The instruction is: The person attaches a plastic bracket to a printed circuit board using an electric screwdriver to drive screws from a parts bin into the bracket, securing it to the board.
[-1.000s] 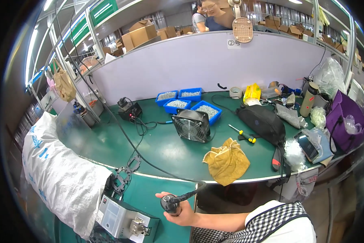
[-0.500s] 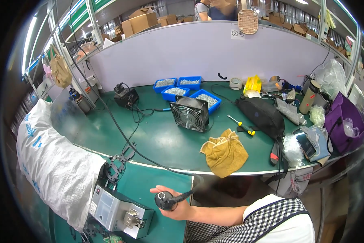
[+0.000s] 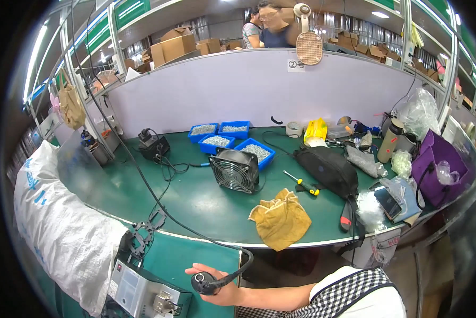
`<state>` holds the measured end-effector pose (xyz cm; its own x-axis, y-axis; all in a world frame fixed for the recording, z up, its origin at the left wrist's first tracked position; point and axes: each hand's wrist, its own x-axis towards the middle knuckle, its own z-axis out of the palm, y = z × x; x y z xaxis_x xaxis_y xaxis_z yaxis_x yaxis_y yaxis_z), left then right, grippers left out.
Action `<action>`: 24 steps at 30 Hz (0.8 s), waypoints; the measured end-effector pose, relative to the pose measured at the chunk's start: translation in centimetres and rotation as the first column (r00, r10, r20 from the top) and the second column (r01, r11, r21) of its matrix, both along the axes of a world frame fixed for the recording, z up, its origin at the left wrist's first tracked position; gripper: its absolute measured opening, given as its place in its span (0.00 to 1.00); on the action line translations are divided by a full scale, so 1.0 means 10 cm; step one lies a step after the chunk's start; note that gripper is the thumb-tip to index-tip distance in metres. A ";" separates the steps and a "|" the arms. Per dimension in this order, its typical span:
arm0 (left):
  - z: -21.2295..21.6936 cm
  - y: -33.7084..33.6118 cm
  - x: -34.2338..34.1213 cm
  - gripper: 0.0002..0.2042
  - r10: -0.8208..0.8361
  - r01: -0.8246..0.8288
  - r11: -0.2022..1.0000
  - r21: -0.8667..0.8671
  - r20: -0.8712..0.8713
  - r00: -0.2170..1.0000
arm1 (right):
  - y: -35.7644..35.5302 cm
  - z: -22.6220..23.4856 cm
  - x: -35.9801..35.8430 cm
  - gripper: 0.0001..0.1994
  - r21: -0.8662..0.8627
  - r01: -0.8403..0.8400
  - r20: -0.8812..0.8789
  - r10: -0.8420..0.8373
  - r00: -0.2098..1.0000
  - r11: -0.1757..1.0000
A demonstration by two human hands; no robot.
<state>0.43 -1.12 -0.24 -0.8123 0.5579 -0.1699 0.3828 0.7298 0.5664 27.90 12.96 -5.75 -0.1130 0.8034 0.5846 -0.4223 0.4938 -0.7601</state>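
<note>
My right hand (image 3: 226, 294) is wrapped round a black corded electric screwdriver (image 3: 202, 284), seen from its top end, where a small ring sits. Its thick black cable (image 3: 247, 262) arcs up and away to the left. The tool's lower end is hidden beneath the hand. Just left of the hand stands a grey box-shaped device (image 3: 137, 289) with a metal mechanism (image 3: 165, 303) on its front. Black plastic frame-like parts (image 3: 140, 238) spill from the mouth of a white woven sack (image 3: 63, 228) behind that device. My left hand is out of view.
On the green bench lie a mustard cloth (image 3: 280, 221), a fan (image 3: 234, 172), a yellow-black screwdriver (image 3: 308, 188) and a black bag (image 3: 328, 170). Blue trays (image 3: 255, 160) hold small metal pieces. A purple bag (image 3: 437, 167) stands right. Two people (image 3: 270, 29) are beyond the partition (image 3: 195, 100).
The view has tilted up, so the whole scene sits lower and slightly left. My right hand keeps its grip on the electric screwdriver beside the grey device. More of the people beyond the partition shows.
</note>
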 end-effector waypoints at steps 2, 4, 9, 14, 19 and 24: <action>0.01 0.00 0.01 0.43 0.027 -0.029 0.997 0.078 0.028 0.999 | 0.04 0.04 -0.03 0.36 0.043 0.023 0.039 -0.025 0.999 0.999; 0.02 -0.02 0.03 0.43 0.043 -0.044 0.996 0.082 0.011 0.999 | 0.01 -0.01 -0.02 0.37 0.049 -0.035 -0.028 0.037 0.999 0.998; 0.13 0.00 0.13 0.44 -0.014 0.015 1.000 0.021 -0.046 0.999 | -0.03 -0.11 -0.06 0.37 -0.020 -0.222 -0.200 0.213 0.956 0.975; 0.21 0.03 0.18 0.45 -0.073 0.067 0.995 -0.075 -0.087 0.994 | -0.03 -0.18 -0.11 0.37 0.023 -0.251 -0.204 0.250 0.947 0.968; 0.02 0.02 -0.01 0.45 -0.056 0.056 0.998 -0.031 -0.002 0.998 | 0.01 -0.36 -0.14 0.37 0.078 -0.202 -0.079 0.208 0.975 0.976; 0.05 -0.01 0.02 0.43 -0.031 0.024 0.993 -0.118 -0.057 0.998 | -0.05 -0.25 -0.10 0.37 0.025 -0.120 -0.056 0.122 0.991 0.992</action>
